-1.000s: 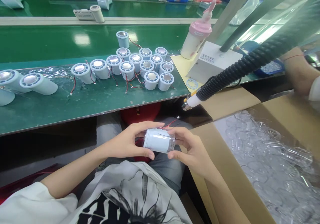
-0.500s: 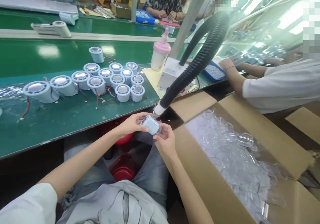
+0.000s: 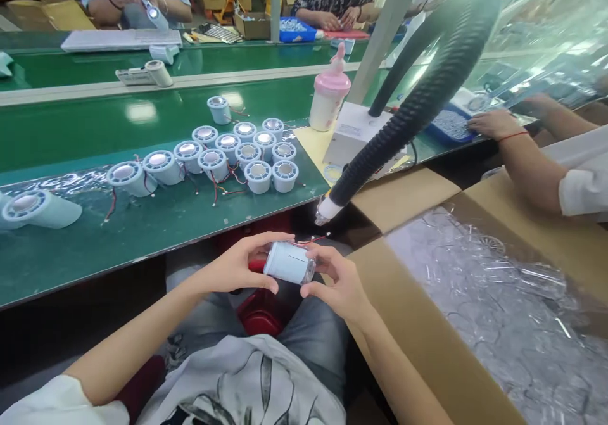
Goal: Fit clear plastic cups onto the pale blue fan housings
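A light blue plastic cylinder (image 3: 287, 262) lies sideways above my lap, held between both hands. My left hand (image 3: 240, 265) grips its left end, thumb below and fingers behind. Around its right end, where a clear plastic piece (image 3: 310, 272) shows, the fingers and thumb of my right hand (image 3: 339, 279) are closed. Thin red wires (image 3: 313, 239) stick out behind the cylinder. Just above my hands is the clear-tipped nozzle (image 3: 327, 209) of a black corrugated hose (image 3: 403, 121), apart from the cylinder.
Several similar blue cylinders (image 3: 216, 162) with wires stand on the green bench (image 3: 156, 222). A white box-shaped device (image 3: 354, 135) and a pink-topped bottle (image 3: 331, 95) are behind the hose. At right, a cardboard box (image 3: 427, 323) holds clear plastic pieces (image 3: 513, 304). Co-workers' hands (image 3: 496, 123) are nearby.
Both hands have brought the cylinder down and away from the nozzle, turning it more level. The view has shifted, showing more of the bench's left side.
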Available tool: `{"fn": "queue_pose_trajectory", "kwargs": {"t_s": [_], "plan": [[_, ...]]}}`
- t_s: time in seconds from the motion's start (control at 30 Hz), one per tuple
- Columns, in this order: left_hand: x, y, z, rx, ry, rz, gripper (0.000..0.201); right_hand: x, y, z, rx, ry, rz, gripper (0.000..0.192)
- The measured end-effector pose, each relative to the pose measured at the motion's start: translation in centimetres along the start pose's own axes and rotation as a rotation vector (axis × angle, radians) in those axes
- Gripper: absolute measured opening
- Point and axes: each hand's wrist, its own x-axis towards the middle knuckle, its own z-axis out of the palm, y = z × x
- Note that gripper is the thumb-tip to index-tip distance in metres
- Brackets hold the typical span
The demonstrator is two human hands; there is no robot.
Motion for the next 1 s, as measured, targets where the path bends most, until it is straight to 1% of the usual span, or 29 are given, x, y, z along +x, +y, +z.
{"fn": "queue_pose_trajectory", "kwargs": {"t_s": [0.07, 0.17, 0.3, 0.5, 0.7, 0.8, 1.0], "plan": [[-1.0, 0.8, 0.4, 0.063, 0.013, 0.023, 0.071, -0.6, -1.6, 0.0, -0.014, -0.038, 0.028, 0.047], [-2.0, 1.3, 0.9, 0.105, 0.018, 0.047, 0.071, -1.0, -3.7, 0.0, 0.01, -0.083, 0.087, 0.046], [-2.5, 1.6, 1.3, 0.123, 0.008, 0.08, 0.071, -1.2, -5.5, 0.1, 0.074, -0.107, 0.166, 0.044], [-3.0, 2.0, 1.3, 0.226, 0.002, 0.137, 0.073, -1.4, -5.6, 0.6, 0.217, -0.119, 0.279, 0.047], [-3.5, 2.3, 1.3, 0.256, 0.015, 0.157, 0.072, -1.2, -5.9, 1.2, 0.293, -0.092, 0.366, 0.045], [-3.6, 2.3, 1.3, 0.266, 0.016, 0.177, 0.072, -1.0, -5.9, 1.4, 0.349, -0.107, 0.398, 0.045], [-3.5, 2.1, 1.3, 0.279, 0.001, 0.26, 0.076, -0.9, -5.4, 1.7, 0.383, -0.137, 0.542, 0.047]]}}
